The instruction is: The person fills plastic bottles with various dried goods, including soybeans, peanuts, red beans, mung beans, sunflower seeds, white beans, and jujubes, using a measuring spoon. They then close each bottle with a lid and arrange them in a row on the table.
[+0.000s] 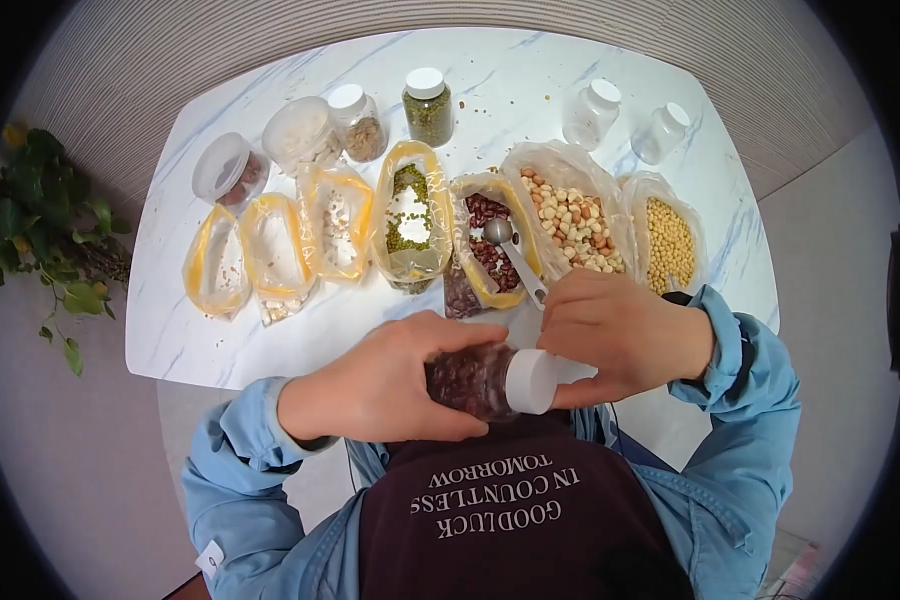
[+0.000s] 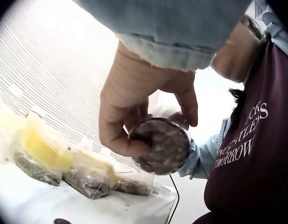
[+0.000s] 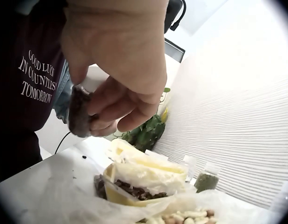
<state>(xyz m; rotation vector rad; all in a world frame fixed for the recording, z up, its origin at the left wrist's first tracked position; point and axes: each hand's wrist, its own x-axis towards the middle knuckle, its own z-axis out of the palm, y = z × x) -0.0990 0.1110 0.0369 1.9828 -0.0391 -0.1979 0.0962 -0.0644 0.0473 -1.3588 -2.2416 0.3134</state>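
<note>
The left hand (image 1: 375,385) hides part of the jar (image 1: 470,385), its contents (image 1: 458,376) blurred. In the right wrist view, the right hand (image 1: 630,335) partly covers the lid (image 1: 532,381). The near picture edge crops the shirt (image 1: 520,540).

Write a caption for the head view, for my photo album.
Left hand grips a clear, rounded jar of dark red beans, the right hand at its round white lid.

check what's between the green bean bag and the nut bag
The bag of dark red beans, with a metal spoon in it, lies between the green bean bag and the nut bag, as the head view shows.
</note>
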